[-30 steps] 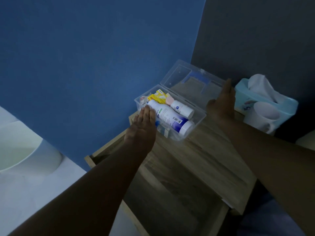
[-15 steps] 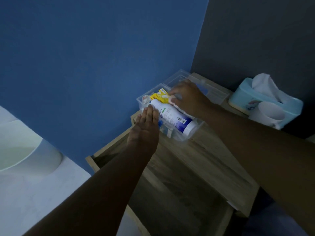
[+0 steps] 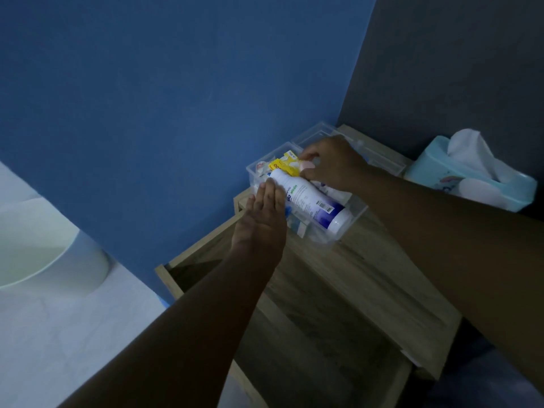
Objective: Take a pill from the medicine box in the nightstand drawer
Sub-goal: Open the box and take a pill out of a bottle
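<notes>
A clear plastic medicine box (image 3: pixel 334 239) stands on the wooden nightstand (image 3: pixel 371 278), its lid (image 3: pixel 319 133) folded back flat behind it. Inside lie a large white bottle with a blue end (image 3: pixel 312 200), a yellow packet (image 3: pixel 281 166) and other small items. My left hand (image 3: pixel 262 228) rests flat against the box's near left side, fingers straight and holding nothing. My right hand (image 3: pixel 334 163) reaches into the box from the right and pinches a small bottle by its pink cap (image 3: pixel 307 165); the bottle's body is mostly hidden under my fingers.
The nightstand drawer (image 3: pixel 297 340) is pulled out below the box, its inside dark. A light blue tissue box (image 3: pixel 435 173) with a white cup (image 3: pixel 478 191) against it stands at the right. A white bed and pillow (image 3: pixel 38 248) lie to the left, a blue wall behind.
My right hand left the lid, which dropped flat behind the box, and moved into the box onto the small pink-capped bottle. My left hand stayed against the box.
</notes>
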Available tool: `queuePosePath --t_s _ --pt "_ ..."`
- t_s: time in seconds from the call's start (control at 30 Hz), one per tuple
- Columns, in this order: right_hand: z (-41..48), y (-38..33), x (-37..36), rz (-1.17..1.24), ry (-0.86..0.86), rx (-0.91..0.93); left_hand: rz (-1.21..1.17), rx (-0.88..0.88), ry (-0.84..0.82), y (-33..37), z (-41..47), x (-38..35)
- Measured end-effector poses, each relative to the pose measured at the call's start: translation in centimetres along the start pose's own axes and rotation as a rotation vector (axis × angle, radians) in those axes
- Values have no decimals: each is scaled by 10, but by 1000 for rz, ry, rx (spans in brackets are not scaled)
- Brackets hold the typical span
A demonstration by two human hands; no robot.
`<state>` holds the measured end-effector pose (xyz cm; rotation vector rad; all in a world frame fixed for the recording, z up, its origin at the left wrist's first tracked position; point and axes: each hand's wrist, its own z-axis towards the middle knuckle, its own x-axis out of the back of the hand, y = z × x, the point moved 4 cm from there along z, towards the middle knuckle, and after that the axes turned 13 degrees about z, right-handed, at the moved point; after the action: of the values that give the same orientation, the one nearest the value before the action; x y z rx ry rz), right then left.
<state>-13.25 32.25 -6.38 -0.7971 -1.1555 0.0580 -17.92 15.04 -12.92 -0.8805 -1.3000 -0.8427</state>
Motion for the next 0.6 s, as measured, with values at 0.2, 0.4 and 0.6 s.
queuePosePath --t_s 0.2,0.4,0.6 --pt "-37 -11 19 57 79 10 9 -15 -41 4 -4 7" --pt "-91 -43 50 141 127 63 -395 198 -181 4 -13 39" --pt "-156 -68 77 161 112 100 -1081 468 -3 26 -43 87"
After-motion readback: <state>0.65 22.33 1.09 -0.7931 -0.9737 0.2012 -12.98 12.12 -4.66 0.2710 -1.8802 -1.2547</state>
